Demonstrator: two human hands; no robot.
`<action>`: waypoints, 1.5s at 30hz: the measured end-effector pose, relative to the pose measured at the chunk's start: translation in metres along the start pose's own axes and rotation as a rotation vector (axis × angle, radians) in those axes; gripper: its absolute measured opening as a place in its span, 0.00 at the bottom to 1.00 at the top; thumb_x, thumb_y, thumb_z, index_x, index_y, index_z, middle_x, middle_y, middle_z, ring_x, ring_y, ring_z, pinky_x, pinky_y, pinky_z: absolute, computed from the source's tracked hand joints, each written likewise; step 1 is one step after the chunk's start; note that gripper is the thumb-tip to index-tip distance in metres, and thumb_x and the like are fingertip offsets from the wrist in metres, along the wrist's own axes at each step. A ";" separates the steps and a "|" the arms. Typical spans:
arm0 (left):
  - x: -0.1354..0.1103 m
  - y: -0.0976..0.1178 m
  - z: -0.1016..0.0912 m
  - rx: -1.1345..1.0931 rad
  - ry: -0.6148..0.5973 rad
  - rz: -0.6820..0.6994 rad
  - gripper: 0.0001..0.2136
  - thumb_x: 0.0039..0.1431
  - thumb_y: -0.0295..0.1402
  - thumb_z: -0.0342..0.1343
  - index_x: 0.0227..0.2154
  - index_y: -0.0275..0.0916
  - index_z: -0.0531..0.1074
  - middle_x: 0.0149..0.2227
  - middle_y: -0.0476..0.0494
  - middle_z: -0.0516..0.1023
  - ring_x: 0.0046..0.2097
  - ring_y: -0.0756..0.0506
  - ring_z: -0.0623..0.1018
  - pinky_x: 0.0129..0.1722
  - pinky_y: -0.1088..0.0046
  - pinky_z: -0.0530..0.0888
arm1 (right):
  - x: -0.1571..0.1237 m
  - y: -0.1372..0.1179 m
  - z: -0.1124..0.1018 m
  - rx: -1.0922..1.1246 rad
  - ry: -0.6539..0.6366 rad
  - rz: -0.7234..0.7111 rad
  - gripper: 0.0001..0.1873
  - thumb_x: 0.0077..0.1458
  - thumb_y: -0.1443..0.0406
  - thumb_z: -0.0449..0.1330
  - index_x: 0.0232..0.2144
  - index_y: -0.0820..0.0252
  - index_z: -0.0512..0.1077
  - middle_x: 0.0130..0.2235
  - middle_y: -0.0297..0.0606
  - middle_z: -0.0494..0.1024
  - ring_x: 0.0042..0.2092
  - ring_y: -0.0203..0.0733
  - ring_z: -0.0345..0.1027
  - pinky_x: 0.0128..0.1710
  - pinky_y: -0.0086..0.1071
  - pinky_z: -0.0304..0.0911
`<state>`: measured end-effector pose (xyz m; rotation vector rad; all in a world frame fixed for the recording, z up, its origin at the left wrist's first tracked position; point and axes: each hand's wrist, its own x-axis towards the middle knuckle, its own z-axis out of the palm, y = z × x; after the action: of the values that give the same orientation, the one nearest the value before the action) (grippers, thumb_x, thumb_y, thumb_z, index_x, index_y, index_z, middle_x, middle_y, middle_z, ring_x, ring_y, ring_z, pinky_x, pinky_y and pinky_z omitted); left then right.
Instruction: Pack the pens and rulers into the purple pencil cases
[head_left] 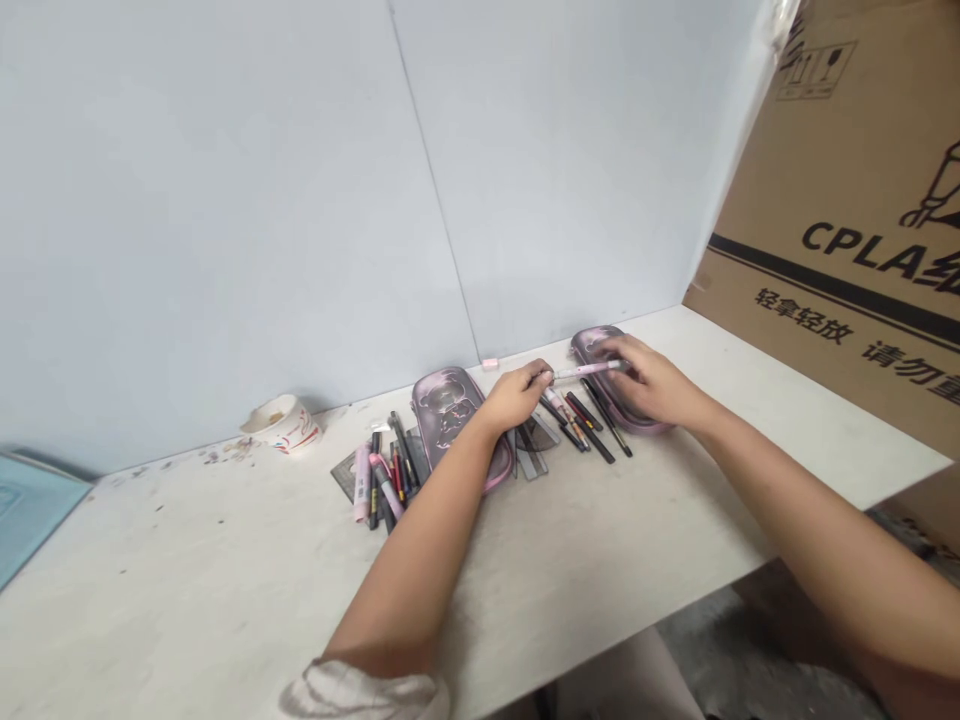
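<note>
**Pink pen (589,369) held aloft!**

Left hand (519,394) pinches one end; right hand (654,380) curls at the other, its grip hard to tell, over a glossy, rounded pencil case (615,394). Alongside, the cardboard box (832,170) reads "CPLA" and "轻拿轻放".

The one camera sat on the person's head. It looked forward and down at the left hand (516,397) and right hand (654,382) over the table (225,590). The table began near, the wall (255,200) was far, and a big box (840,170) filled the right side.
</note>
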<state>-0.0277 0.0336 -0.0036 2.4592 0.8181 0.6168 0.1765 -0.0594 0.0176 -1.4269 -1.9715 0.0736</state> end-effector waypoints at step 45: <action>0.000 0.000 -0.002 0.103 0.024 -0.050 0.14 0.62 0.38 0.37 0.37 0.39 0.67 0.34 0.46 0.73 0.38 0.47 0.72 0.40 0.72 0.67 | -0.007 0.014 0.007 0.057 0.133 0.333 0.12 0.54 0.59 0.50 0.39 0.57 0.66 0.26 0.33 0.74 0.29 0.39 0.67 0.32 0.31 0.59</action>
<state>-0.0286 0.0340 -0.0024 2.5197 0.9393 0.6007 0.1853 -0.0575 0.0026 -1.6653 -1.5987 0.1782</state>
